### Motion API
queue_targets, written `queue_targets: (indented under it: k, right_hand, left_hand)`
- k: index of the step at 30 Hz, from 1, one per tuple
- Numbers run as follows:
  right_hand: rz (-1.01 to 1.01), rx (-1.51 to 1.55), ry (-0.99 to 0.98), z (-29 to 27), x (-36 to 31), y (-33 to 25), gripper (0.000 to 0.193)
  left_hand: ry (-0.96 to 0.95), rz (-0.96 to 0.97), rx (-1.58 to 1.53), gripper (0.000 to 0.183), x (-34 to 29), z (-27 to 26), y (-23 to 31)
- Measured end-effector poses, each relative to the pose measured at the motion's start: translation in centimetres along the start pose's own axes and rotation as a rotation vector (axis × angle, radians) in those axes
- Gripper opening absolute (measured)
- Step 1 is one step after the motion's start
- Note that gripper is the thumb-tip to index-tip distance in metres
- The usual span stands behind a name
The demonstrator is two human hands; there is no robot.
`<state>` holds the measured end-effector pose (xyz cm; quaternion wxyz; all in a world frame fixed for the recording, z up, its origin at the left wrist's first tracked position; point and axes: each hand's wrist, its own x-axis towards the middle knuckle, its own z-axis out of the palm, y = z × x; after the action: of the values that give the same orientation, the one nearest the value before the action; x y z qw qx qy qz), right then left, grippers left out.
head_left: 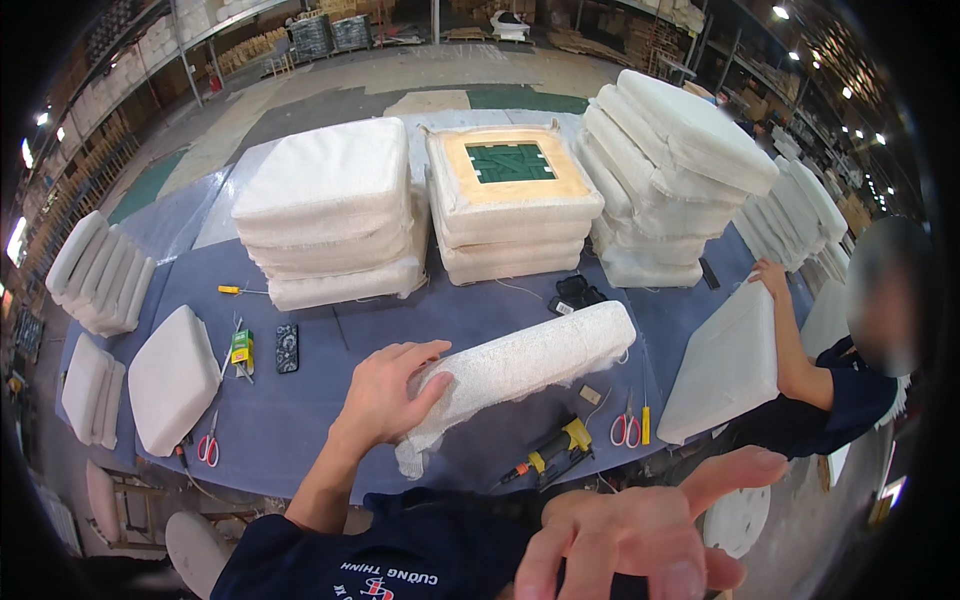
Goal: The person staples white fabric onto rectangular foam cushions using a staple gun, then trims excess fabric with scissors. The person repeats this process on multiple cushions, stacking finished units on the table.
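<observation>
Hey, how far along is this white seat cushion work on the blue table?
Done, it seems: stacks of white fabric-covered seat cushions fill the back of the blue table. In hand: the left hand grips a textured white cushion stood on edge; the right hand is empty, fingers spread. Left: one stack's top cushion shows its bare wooden underside, and a yellow staple gun lies idle.
</observation>
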<state>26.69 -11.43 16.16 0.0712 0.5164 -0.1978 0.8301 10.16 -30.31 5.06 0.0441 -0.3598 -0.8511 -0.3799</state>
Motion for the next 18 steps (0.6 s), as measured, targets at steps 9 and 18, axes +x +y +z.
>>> queue_targets:
  k: [9, 18]
  right_hand:
    - [-0.169, -0.059, -0.051, -1.5, 0.3, 1.9, 0.069]
    - [0.472, -1.271, -0.062, -6.0, -2.1, 1.0, 0.106]
  left_hand:
    - [0.004, 0.017, -0.021, 0.037, 0.1, -0.1, 0.4]
    - [0.069, 0.03, -0.132, 0.031, 0.2, 0.0, -0.6]
